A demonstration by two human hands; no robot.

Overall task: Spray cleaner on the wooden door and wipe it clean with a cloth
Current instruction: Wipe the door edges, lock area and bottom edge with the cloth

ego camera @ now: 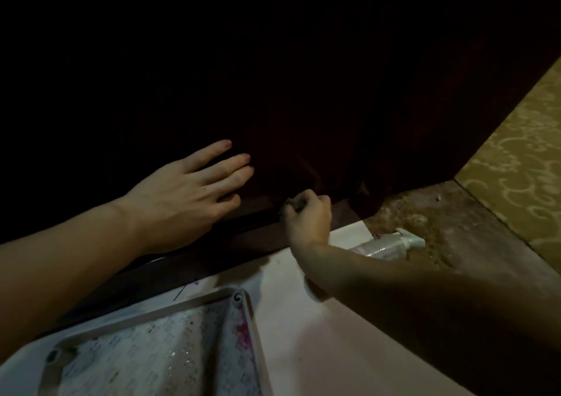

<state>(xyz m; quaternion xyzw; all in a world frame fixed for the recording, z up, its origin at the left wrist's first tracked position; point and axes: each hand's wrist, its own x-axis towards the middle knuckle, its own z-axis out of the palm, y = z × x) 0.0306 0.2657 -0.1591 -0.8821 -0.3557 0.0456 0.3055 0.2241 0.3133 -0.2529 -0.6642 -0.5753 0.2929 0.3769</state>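
Clenched around a small dark cloth (296,204), the right hand (308,219) made its grip at the bottom edge of the wooden door (303,92); most of the cloth was hidden inside the fist. Flat on the lower door, the left hand (185,195) lay with fingers straight, grasping nothing. Upper parts of the door were lost in darkness. Behind the right forearm lay a spray bottle (391,244) on its side, partly covered, on the floor (455,213). Cut off by the lower frame edge, a stained tray (246,319) sat nearby.
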